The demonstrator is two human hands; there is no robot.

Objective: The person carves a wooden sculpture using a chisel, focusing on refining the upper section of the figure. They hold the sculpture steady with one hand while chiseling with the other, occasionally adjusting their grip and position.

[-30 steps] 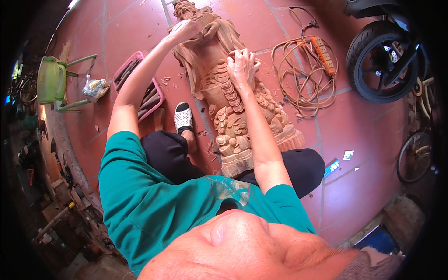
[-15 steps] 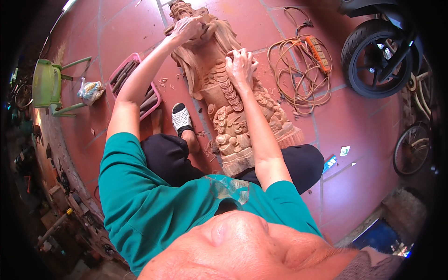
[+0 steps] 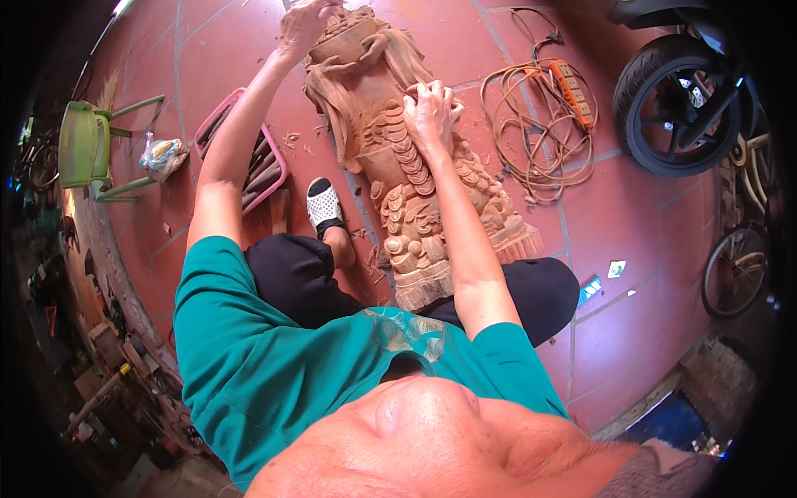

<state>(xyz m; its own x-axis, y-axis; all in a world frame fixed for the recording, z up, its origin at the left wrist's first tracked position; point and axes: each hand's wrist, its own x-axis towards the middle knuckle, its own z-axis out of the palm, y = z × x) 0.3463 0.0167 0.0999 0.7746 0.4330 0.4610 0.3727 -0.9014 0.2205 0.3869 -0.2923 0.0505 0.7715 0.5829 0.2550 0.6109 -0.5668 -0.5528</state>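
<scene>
Left hand [image 3: 304, 30] at eleven o'clock, right hand [image 3: 432, 118] curled over the wooden statue [image 3: 398, 158] at twelve; hands apart, can't tell either grip. Pink basket [image 3: 276, 150] at ten.

A green chair [image 3: 83, 145] is beside a plastic bag [image 3: 163, 158], a motorbike wheel [image 3: 669, 126] near an orange power strip [image 3: 573, 94].

The statue [image 3: 403, 153] lies on the floor [image 3: 656, 241]. Left of it are a basket [image 3: 276, 149] with sticks [image 3: 260, 174] inside, a bag [image 3: 162, 158], then a chair [image 3: 81, 145]. Right of it are a power strip [image 3: 574, 94], then a motorbike wheel [image 3: 635, 116].
</scene>
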